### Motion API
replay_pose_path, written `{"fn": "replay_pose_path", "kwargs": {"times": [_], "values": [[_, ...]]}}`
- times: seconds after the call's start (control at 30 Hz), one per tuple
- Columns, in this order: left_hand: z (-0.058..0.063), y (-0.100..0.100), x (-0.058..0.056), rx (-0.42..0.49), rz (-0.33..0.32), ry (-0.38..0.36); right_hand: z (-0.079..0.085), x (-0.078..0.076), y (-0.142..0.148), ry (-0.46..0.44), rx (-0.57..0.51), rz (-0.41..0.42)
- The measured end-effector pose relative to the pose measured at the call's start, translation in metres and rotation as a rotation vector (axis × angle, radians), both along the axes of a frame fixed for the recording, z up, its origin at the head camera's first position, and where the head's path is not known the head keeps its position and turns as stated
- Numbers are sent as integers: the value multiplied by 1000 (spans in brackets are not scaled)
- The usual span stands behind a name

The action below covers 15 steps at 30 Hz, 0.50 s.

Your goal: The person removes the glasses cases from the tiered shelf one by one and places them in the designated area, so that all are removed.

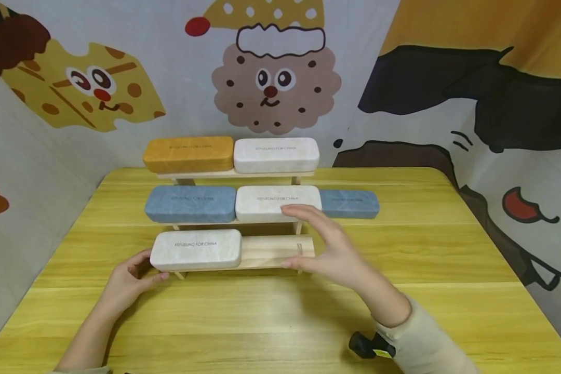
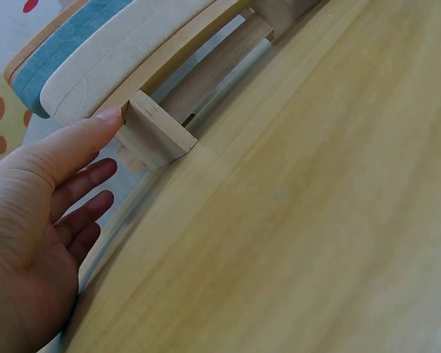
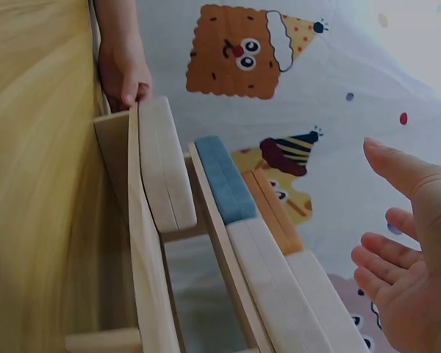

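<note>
Knock risk: the right hand [image 1: 338,259] reaches across the right of centre, so a careless sweep could likely shove the middle white case [image 1: 271,206] out of line.
Shift risk: the wooden stand [image 1: 273,252], centre of the frame, looks light on its thin legs; a hard press at its end by the left hand [image 1: 125,281] could slide it and unsettle all 3 rows.
Slip risk: smooth, rounded shells on narrow boards may skid if pushed off-centre.
Right fingers: spread wide, holding nothing.
Left fingers: relaxed, gripping nothing, thumb touching the stand's end.
Lowest shelf: front white case [image 1: 195,249] on the left half, bare pale grain on the right.
Middle shelf: blue case [image 1: 190,204] at left, white beside it.
Top shelf: orange case [image 1: 189,154] left, rear white case [image 1: 277,155] right.
Right of stand: loose blue case [image 1: 350,204], partly hidden, apparently flat on the yellow, wood-patterned tabletop [image 1: 215,322].
Case form: long, round-cornered boxes, faintly mottled, dark lettering on each.
</note>
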<state>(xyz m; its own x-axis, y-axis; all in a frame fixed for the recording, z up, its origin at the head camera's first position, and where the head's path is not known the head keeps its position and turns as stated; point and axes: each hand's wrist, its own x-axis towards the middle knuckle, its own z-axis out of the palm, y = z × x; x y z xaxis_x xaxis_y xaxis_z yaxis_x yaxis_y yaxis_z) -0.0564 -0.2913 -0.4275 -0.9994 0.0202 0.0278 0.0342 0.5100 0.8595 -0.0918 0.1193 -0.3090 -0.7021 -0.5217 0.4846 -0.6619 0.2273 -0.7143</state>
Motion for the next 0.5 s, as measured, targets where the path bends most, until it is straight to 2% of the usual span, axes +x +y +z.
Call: {"fn": "replay_pose_path", "kwargs": {"times": [0.3,0.4,0.5], "values": [[-2,1,0,25,-4,26,-10,2,-22,41,20,55],[-2,1,0,28,-4,31,-13,3,-28,12,55,44],[-3,1,0,27,-5,37,-17,5,-36,-63,102,19]]}}
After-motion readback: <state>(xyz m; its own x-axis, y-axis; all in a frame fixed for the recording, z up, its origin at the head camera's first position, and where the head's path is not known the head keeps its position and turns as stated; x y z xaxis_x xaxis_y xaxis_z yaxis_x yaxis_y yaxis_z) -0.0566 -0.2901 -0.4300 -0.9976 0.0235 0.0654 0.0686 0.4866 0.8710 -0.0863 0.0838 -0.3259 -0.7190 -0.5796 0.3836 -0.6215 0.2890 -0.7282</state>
